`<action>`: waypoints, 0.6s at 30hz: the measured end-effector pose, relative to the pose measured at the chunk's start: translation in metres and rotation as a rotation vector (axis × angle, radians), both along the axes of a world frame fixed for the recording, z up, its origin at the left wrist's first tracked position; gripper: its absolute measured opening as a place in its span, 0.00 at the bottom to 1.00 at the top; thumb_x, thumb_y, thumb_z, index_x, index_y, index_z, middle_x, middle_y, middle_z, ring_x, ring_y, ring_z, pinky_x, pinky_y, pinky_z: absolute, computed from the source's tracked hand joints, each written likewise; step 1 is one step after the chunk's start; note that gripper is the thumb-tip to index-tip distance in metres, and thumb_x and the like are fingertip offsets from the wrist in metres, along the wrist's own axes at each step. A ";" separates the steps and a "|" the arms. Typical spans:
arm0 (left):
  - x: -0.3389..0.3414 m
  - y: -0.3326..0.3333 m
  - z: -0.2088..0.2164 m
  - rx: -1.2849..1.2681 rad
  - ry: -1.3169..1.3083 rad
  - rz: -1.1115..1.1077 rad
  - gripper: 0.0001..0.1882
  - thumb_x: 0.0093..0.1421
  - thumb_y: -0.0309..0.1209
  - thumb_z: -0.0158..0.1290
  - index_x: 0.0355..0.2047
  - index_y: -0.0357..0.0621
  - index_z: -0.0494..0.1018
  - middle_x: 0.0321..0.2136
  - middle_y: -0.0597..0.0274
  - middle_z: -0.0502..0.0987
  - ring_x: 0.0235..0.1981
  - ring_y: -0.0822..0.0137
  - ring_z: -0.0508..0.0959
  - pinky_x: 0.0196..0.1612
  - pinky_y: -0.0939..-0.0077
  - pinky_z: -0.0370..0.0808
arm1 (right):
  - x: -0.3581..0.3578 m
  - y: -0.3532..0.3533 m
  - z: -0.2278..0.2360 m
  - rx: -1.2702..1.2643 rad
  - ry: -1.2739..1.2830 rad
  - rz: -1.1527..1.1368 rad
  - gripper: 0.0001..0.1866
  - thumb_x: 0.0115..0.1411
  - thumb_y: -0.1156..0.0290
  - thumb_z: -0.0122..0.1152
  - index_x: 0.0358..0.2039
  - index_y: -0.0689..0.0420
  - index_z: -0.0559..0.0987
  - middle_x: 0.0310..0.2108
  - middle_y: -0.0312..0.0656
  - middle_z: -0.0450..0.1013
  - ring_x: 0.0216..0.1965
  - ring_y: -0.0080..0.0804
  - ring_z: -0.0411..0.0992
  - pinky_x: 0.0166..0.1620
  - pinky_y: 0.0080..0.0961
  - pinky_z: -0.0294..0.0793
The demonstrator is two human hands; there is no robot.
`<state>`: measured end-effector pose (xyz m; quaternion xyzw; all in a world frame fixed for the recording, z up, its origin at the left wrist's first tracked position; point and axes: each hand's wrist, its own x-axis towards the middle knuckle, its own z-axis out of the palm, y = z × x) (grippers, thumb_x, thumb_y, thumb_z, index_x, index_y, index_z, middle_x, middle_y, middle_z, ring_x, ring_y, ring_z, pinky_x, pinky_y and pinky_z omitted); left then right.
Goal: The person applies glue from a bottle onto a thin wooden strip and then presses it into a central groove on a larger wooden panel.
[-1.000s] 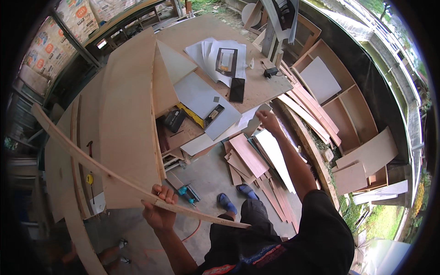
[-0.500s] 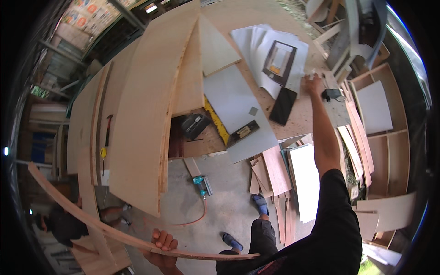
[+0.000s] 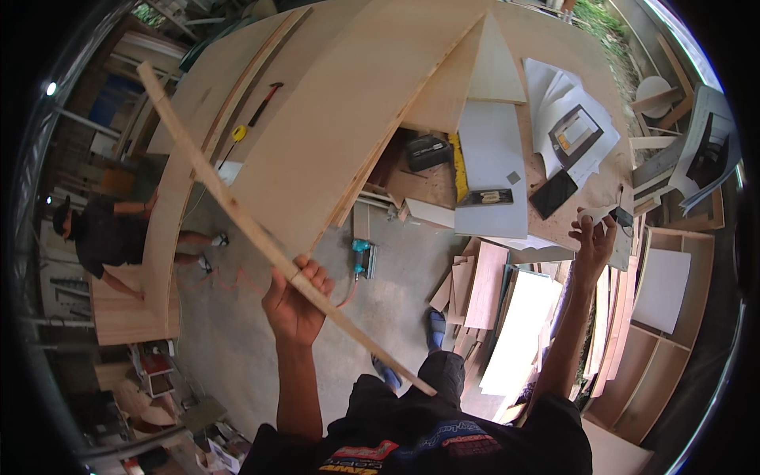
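My left hand [image 3: 297,305] grips a long thin wooden strip [image 3: 229,210] near its lower third. The strip runs diagonally from the upper left down to my lap. My right hand [image 3: 594,237] is raised at the near edge of the worktable [image 3: 602,186], fingers curled around a small pale object [image 3: 595,214], too small to identify. A small black thing [image 3: 624,216] lies just right of that hand. Behind the strip rises a large curved plywood panel structure [image 3: 356,119].
Papers [image 3: 554,95], a framed dark item [image 3: 576,131] and a black slab [image 3: 554,194] lie on the table. A teal nail gun [image 3: 362,257] and wood offcuts [image 3: 483,285] sit on the concrete floor. Another person [image 3: 103,233] bends at the left. Open wooden cabinets [image 3: 673,317] stand right.
The strip has swung up from low across the view to a steep diagonal, still in my left hand. My right hand has pulled back from the tabletop to its near edge.
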<state>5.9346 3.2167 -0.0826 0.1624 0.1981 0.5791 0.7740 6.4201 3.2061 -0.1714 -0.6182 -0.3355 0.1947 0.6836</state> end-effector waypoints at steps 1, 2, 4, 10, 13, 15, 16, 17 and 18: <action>0.003 0.001 0.005 0.011 -0.033 0.012 0.25 0.64 0.48 0.56 0.46 0.37 0.72 0.34 0.60 0.72 0.36 0.66 0.70 0.41 0.71 0.66 | -0.026 -0.009 0.015 0.022 0.022 0.041 0.16 0.67 0.71 0.58 0.51 0.63 0.68 0.39 0.47 0.78 0.36 0.25 0.77 0.38 0.22 0.79; 0.007 0.002 0.012 0.016 -0.064 0.026 0.24 0.64 0.49 0.56 0.45 0.38 0.72 0.33 0.60 0.72 0.35 0.66 0.70 0.41 0.70 0.67 | -0.048 -0.017 0.033 0.026 0.028 0.084 0.16 0.67 0.72 0.57 0.51 0.63 0.67 0.39 0.47 0.78 0.36 0.25 0.76 0.38 0.22 0.79; 0.013 -0.006 0.015 0.027 -0.151 0.033 0.24 0.64 0.49 0.56 0.44 0.38 0.72 0.32 0.60 0.72 0.35 0.66 0.71 0.41 0.70 0.67 | -0.089 -0.035 0.067 0.033 0.024 0.161 0.16 0.67 0.73 0.57 0.51 0.63 0.66 0.39 0.47 0.78 0.35 0.24 0.76 0.38 0.22 0.78; 0.006 -0.065 0.020 0.061 -0.427 -0.028 0.25 0.64 0.49 0.57 0.45 0.36 0.73 0.33 0.60 0.72 0.35 0.66 0.70 0.44 0.72 0.68 | -0.224 -0.097 0.152 0.101 0.007 0.658 0.16 0.63 0.74 0.63 0.49 0.65 0.72 0.37 0.42 0.75 0.36 0.21 0.74 0.41 0.19 0.74; -0.003 -0.092 0.027 0.017 -0.525 -0.068 0.25 0.65 0.50 0.55 0.44 0.37 0.73 0.33 0.60 0.73 0.35 0.66 0.71 0.44 0.71 0.69 | -0.268 -0.126 0.165 0.066 -0.155 0.849 0.16 0.61 0.74 0.66 0.47 0.65 0.73 0.41 0.42 0.75 0.40 0.22 0.72 0.46 0.21 0.71; -0.011 -0.107 0.026 0.009 -0.597 -0.095 0.25 0.65 0.50 0.54 0.44 0.37 0.73 0.33 0.58 0.74 0.36 0.65 0.73 0.45 0.70 0.70 | -0.297 -0.140 0.170 0.027 -0.092 0.920 0.16 0.60 0.75 0.66 0.46 0.66 0.74 0.42 0.42 0.75 0.40 0.22 0.71 0.46 0.22 0.71; -0.015 -0.115 0.025 -0.014 -0.615 -0.101 0.25 0.65 0.50 0.53 0.45 0.37 0.73 0.34 0.58 0.75 0.36 0.64 0.74 0.46 0.69 0.71 | -0.308 -0.146 0.172 0.018 -0.107 0.930 0.15 0.60 0.75 0.66 0.46 0.66 0.74 0.41 0.42 0.75 0.40 0.21 0.71 0.45 0.21 0.71; -0.018 -0.122 0.024 -0.036 -0.633 -0.107 0.25 0.66 0.50 0.53 0.45 0.37 0.73 0.35 0.57 0.75 0.37 0.63 0.76 0.47 0.69 0.72 | -0.318 -0.150 0.174 0.009 -0.122 0.940 0.15 0.60 0.75 0.66 0.45 0.67 0.74 0.41 0.43 0.75 0.39 0.21 0.71 0.44 0.21 0.72; -0.021 -0.128 0.023 -0.061 -0.649 -0.115 0.25 0.66 0.51 0.53 0.45 0.37 0.73 0.35 0.56 0.76 0.37 0.62 0.77 0.47 0.68 0.72 | -0.327 -0.153 0.174 0.013 -0.116 0.936 0.14 0.60 0.76 0.65 0.44 0.67 0.75 0.39 0.42 0.75 0.36 0.20 0.71 0.40 0.19 0.72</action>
